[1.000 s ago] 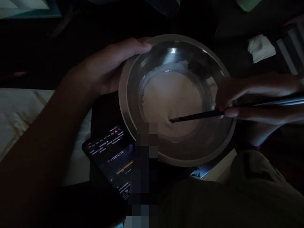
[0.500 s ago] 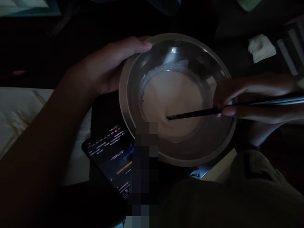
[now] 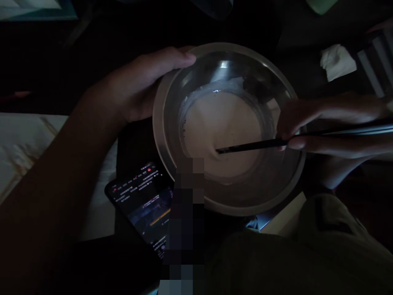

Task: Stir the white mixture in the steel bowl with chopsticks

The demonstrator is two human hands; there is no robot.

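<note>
A wide metal bowl [image 3: 260, 200] holds a smooth, pale, creamy liquid [image 3: 227, 119], with a few small bubbles along its edge. My left hand [image 3: 147, 78] grips the bowl's upper left rim, thumb on top and the other fingers hidden beneath. From the right, my right hand [image 3: 319, 127] is closed round dark chopsticks [image 3: 254, 146]. Their tips dip into the liquid below its middle, where a small dimple shows. Part of the bowl's lower left rim lies behind a blurred block.
A lit phone [image 3: 144, 205] lies left of the bowl, beside a white sheet [image 3: 101, 213] with a pattern of stalks. Crumpled tissue [image 3: 337, 63] sits at the upper right, near some grey striped objects [image 3: 371, 65]. Below the bowl are my clothed legs [image 3: 276, 258]. The room is dim.
Almost nothing differs. The chopstick tips have shifted very slightly within the liquid, and both hands keep their hold.
</note>
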